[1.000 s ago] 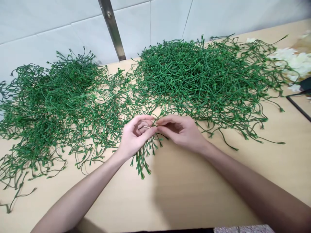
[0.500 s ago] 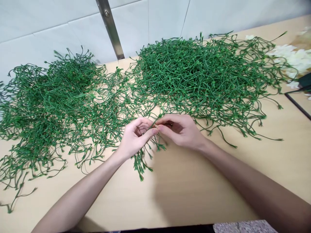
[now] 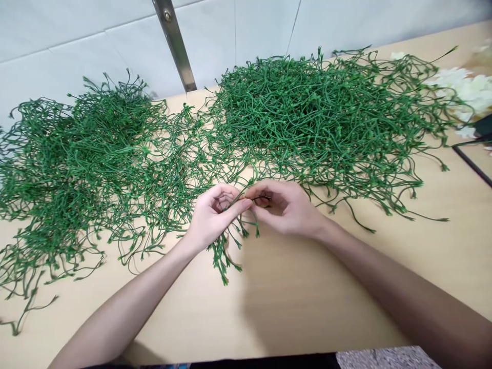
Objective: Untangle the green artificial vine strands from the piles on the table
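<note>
My left hand (image 3: 212, 215) and my right hand (image 3: 286, 206) meet at the middle of a light wooden table (image 3: 292, 297). Both are closed in a pinch on thin green plastic stems. A small bunch of green stems (image 3: 225, 251) hangs from under my left hand toward me. My right fingertips grip one stem (image 3: 257, 198) right at my left fingertips. A large heap of green stems (image 3: 326, 113) lies beyond my right hand. Another heap of green stems (image 3: 84, 164) spreads to the left of my left hand.
A white tiled wall (image 3: 77, 46) runs along the table's far edge, with a slanted metal bar (image 3: 175, 43) against it. White artificial flowers (image 3: 467, 95) lie at the far right, beside a dark flat object (image 3: 474, 159). A speckled surface (image 3: 384, 359) shows at the bottom edge.
My fingers have shifted slightly on the stems, and the hanging bunch has swung a little. The view has crept slightly downward.
</note>
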### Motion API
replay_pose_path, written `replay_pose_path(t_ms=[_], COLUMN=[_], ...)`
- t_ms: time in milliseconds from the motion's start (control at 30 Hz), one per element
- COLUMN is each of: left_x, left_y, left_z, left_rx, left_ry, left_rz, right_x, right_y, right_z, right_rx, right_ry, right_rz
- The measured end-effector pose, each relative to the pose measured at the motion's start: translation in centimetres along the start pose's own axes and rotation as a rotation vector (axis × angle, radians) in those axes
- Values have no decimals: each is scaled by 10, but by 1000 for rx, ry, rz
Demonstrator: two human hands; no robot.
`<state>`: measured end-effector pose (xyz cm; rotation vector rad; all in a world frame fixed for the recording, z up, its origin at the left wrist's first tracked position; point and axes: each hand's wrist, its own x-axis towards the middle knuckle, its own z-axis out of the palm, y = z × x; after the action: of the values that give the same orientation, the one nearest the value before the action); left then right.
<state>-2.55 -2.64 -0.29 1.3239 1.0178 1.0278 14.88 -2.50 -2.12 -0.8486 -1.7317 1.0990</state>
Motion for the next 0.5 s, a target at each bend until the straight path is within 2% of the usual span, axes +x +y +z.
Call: replay_pose_path(t_ms=[133,367,500], left_x=[0,-1,-2], left_y=[1,1,-1], left_z=[0,1,0], left_rx=[16,83,91], left_ry=[-23,-14,-22], left_rz=[7,14,21], right_x=[1,1,1], right_y=[0,-8,-5], right_z=[-1,-7,-3], right_rx=[-3,9,49], right_ry=[41,-62,-47], right_rz=[18,19,34])
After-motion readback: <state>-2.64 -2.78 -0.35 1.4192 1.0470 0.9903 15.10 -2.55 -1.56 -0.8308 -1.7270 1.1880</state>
